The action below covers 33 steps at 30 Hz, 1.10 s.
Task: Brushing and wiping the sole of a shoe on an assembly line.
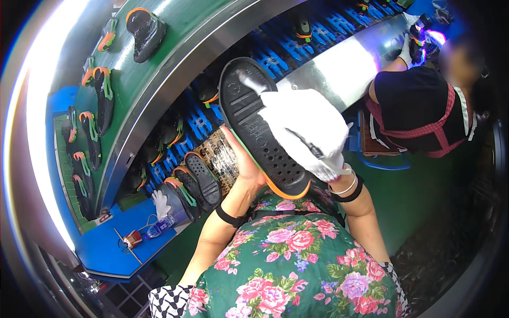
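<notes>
Belt (185, 29), green and bordered by a curved metal rim (139, 116), sweeping through the upper left of the frame. Black shoe pieces (104, 100) with orange and green trim lie along it. Under the rim, blue racks (273, 62) run from centre left toward the upper right, beside a pale, glossy metal panel (339, 66).

At the centre of the frame is a black sole (252, 124), tilted, its ribbed and perforated face visible and its lower end edged in orange. The bare left hand (246, 161) is closed on its left side. The right hand (305, 132), covered in white fabric, lies over its right side; whether those fingers are clamped or apart cannot be told.

Left of centre, a taped cardboard box (218, 153) stands near more dark soles (204, 177). A blue table (106, 249) at lower left bears a white glove (160, 204), a bottle (159, 227) and a small reddish block (132, 239).

At upper right, a co-worker (411, 100) in black sits on a blue-framed seat (382, 165) above green floor (424, 185). A bright strip light (32, 122) bends along the left margin.
</notes>
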{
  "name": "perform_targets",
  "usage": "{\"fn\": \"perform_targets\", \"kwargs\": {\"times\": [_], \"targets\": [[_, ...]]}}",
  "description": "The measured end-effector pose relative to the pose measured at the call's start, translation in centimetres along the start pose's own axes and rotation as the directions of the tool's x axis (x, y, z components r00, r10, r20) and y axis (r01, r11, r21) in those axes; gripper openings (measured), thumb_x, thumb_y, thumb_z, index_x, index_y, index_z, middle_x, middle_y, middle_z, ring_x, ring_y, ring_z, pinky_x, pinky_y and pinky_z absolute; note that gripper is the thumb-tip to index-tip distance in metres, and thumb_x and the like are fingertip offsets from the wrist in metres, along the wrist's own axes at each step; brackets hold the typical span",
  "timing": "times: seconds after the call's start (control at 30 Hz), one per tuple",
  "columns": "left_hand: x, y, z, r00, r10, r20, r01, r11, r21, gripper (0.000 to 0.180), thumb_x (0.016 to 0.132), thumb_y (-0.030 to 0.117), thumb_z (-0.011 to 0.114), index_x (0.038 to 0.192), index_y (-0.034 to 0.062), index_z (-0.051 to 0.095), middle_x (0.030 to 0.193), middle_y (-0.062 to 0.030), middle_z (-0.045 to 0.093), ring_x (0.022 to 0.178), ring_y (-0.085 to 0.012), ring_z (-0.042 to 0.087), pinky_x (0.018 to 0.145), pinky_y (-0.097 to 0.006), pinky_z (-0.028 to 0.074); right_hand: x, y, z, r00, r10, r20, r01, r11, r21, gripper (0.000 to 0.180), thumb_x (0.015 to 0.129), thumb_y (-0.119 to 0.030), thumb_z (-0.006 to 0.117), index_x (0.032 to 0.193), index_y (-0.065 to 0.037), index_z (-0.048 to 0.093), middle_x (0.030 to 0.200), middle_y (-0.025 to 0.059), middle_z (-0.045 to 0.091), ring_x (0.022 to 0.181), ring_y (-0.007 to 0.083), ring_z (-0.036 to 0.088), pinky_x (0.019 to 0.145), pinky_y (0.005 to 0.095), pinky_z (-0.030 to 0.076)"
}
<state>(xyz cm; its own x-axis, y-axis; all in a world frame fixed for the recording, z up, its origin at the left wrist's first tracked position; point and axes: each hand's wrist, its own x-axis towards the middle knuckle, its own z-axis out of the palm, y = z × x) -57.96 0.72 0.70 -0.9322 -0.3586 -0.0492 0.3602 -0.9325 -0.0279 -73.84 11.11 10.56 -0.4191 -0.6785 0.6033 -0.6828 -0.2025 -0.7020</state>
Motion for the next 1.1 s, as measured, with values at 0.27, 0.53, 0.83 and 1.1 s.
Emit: {"fn": "perform_targets", "kwargs": {"times": [0.27,0.53,0.83,1.1], "targets": [[2.0,-2.2,3.4,0.870,0.118,-0.479,0.287,0.668,0.687,0.114,0.085,0.096,0.023,0.157,0.0088,0.040,0.152,-0.0112,0.052,0.138,-0.0303,0.051,0.118,-0.046,0.038,0.1,-0.6,0.9,1.000,-0.030,0.007,0.030,1.000,-0.005,0.029,0.078,-0.001,0.079,0.106,-0.006,0.079,0.106,0.0127,0.078,0.097,0.0284,0.075,0.095,0.0414,0.055],[3.0,-1.9,3.0,0.819,0.155,-0.553,0.314,0.685,0.658,0.114,0.082,0.099,0.026,0.151,0.0109,0.048,0.146,-0.0108,0.056,0.136,-0.0303,0.052,0.117,-0.048,0.039,-1.5,0.9,1.6,0.945,0.326,-0.022,-0.273,0.824,0.497,0.034,0.088,-0.004,0.073,0.122,0.000,0.072,0.122,0.0143,0.074,0.114,0.0295,0.069,0.095,0.0409,0.055],[3.8,-0.2,-0.2,0.794,0.121,-0.596,0.391,0.650,0.652,0.118,0.080,0.100,0.026,0.148,0.0069,0.050,0.142,-0.0122,0.059,0.131,-0.0321,0.055,0.114,-0.049,0.042,-1.9,2.1,1.5,0.966,0.260,0.010,-0.230,0.837,0.497,0.032,0.092,-0.006,0.069,0.124,-0.003,0.072,0.121,0.0145,0.073,0.114,0.0290,0.068,0.099,0.0408,0.054],[4.6,0.2,-0.8,0.805,0.176,-0.567,0.395,0.554,0.733,0.119,0.079,0.101,0.027,0.148,0.0064,0.050,0.141,-0.0125,0.060,0.129,-0.0324,0.057,0.113,-0.050,0.043,-0.4,2.2,-0.3,0.991,0.079,-0.107,-0.054,0.974,0.220,0.023,0.086,-0.006,0.074,0.108,-0.006,0.079,0.115,0.0109,0.076,0.102,0.0260,0.073,0.086,0.0363,0.058]]}}
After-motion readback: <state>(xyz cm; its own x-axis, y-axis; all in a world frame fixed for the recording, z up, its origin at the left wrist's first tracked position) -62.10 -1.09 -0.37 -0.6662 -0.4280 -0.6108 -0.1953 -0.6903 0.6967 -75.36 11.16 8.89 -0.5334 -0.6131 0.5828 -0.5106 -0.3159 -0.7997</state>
